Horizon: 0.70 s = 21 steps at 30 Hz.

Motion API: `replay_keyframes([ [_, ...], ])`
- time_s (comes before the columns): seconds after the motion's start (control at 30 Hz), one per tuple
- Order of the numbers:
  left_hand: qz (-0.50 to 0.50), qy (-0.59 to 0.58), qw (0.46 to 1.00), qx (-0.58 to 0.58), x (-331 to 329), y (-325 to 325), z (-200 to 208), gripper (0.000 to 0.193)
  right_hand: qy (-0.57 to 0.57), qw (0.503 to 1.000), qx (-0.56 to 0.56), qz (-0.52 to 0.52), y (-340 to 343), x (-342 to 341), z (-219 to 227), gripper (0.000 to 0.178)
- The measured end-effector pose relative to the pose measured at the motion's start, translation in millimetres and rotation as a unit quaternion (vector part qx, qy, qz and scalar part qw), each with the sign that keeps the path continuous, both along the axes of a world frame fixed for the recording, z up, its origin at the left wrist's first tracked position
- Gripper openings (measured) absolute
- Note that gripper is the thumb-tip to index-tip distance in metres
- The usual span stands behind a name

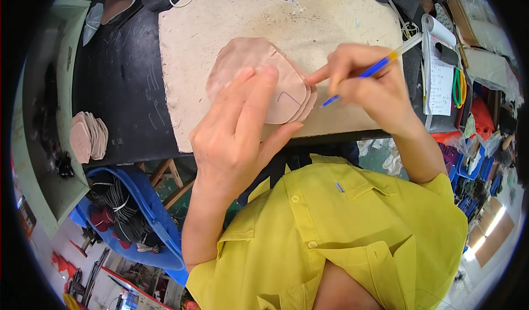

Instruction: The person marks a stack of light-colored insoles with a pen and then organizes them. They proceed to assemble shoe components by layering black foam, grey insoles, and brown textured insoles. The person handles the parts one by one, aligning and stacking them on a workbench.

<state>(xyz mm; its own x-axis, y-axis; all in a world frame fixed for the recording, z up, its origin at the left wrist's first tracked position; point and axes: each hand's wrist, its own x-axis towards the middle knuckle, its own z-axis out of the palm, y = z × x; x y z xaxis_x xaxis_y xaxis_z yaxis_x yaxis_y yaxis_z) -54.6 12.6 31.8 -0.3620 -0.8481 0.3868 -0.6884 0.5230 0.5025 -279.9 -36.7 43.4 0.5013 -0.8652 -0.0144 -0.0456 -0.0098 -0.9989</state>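
Yeah, pinning pink pieces (285,81) near the surface (124,89)'s front edge under flat, outstretched left fingers (253,98), pinching a blue pen (377,66) in right fingers (332,70).

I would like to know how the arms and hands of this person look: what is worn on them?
The left hand and right hand wear no gloves, and the forearms are bare, with no visible watch. The short sleeves are plain yellow-green cloth, part of a shirt with buttons down its front.
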Motion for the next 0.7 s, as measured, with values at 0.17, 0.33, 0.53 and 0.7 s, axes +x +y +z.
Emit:
replay_keyframes([
  [0.17,-0.008,-0.023,0.996,-0.084,-0.6,-6.8,-4.9,0.042,-0.081,0.995,0.017,-0.054,5.3,0.3,-2.9,0.007],
  [0.33,-0.01,0.007,0.992,-0.127,0.9,-9.3,-9.0,0.031,-0.067,0.995,-0.057,-0.051,7.1,0.6,-6.4,0.008],
  [0.53,0.002,0.024,0.999,-0.048,4.8,-7.2,-7.3,0.029,0.09,0.991,-0.075,-0.06,11.9,22.1,-0.6,0.008],
  [0.7,-0.008,-0.024,0.996,-0.085,4.2,-6.4,-3.9,0.049,0.04,0.999,-0.002,-0.032,9.7,7.3,-9.9,0.008],
])
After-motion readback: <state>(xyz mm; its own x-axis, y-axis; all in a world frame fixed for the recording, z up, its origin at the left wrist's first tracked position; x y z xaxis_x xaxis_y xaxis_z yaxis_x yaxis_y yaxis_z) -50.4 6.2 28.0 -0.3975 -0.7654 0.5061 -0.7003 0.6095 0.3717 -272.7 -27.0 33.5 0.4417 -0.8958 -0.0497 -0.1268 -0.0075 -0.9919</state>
